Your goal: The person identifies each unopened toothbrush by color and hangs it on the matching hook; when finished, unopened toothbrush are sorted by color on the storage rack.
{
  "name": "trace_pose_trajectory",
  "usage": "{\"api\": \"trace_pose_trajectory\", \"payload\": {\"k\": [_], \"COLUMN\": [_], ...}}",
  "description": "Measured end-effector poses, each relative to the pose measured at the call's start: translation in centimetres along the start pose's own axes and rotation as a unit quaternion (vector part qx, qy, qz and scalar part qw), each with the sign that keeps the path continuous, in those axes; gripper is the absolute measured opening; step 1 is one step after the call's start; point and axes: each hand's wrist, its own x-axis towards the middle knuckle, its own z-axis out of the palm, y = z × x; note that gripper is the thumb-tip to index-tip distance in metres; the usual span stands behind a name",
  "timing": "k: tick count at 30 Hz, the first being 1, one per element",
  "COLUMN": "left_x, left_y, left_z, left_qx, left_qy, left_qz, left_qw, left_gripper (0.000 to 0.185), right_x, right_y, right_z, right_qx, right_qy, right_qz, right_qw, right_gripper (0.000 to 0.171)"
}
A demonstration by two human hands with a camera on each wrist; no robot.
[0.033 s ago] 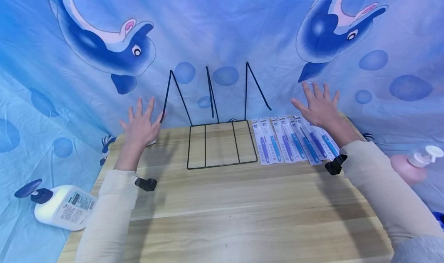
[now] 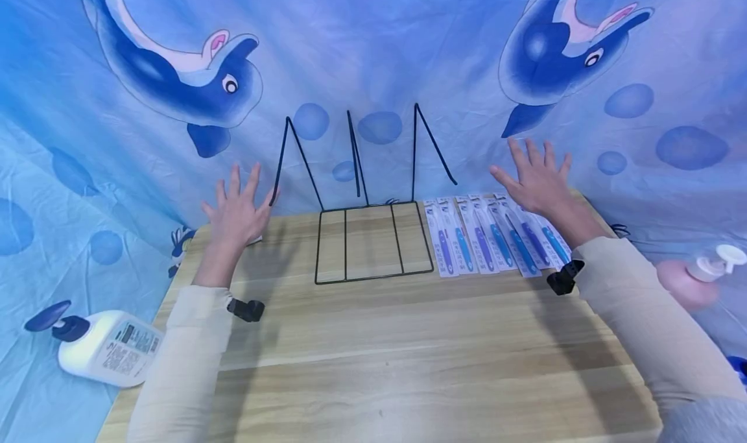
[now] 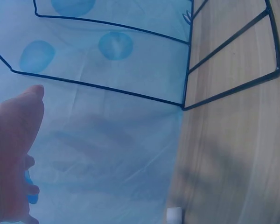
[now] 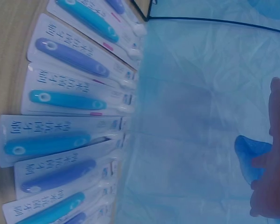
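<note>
My left hand [image 2: 236, 213] is raised left of a black wire rack [image 2: 374, 277], fingers spread and holding nothing. The rack stands at the back of the table, with three bent prongs rising from its flat base. In the left wrist view, the thumb of the left hand [image 3: 14, 135] points towards a rack prong [image 3: 102, 87]; contact cannot be made out. My right hand [image 2: 539, 180], also empty with spread fingers, hovers above and behind a row of packaged toothbrushes [image 2: 483, 248]. Several of these toothbrushes [image 4: 67, 99], blue and purple, overlap in the right wrist view.
A white pump bottle [image 2: 107, 352] with a blue top lies at the left edge of the wooden table [image 2: 408, 352]. Beyond the right edge is a pink pump bottle [image 2: 688, 287]. A dolphin-print curtain [image 2: 373, 54] hangs behind. A small white object [image 3: 174, 215] lies near my left hand.
</note>
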Motion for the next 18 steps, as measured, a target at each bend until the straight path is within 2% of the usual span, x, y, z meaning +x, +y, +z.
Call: {"api": "trace_pose_trajectory", "payload": {"k": [7,18], "left_x": [-0.2,-0.5], "left_y": [-0.3,-0.2], "left_z": [-0.2,0.2], "left_qx": [0.002,-0.002], "left_qy": [-0.015,-0.010], "left_qz": [-0.003,0.005], "left_qw": [0.9999,0.9999], "left_gripper": [0.079,0.081], "right_x": [0.0,0.5], "right_y": [-0.1,-1.6], "right_z": [0.5,1.8], "right_qx": [0.000,-0.002], "right_qy": [-0.005,-0.011], "right_qz": [0.005,-0.001], "right_qw": [1.000,1.000], "right_gripper": [0.088,0.085]}}
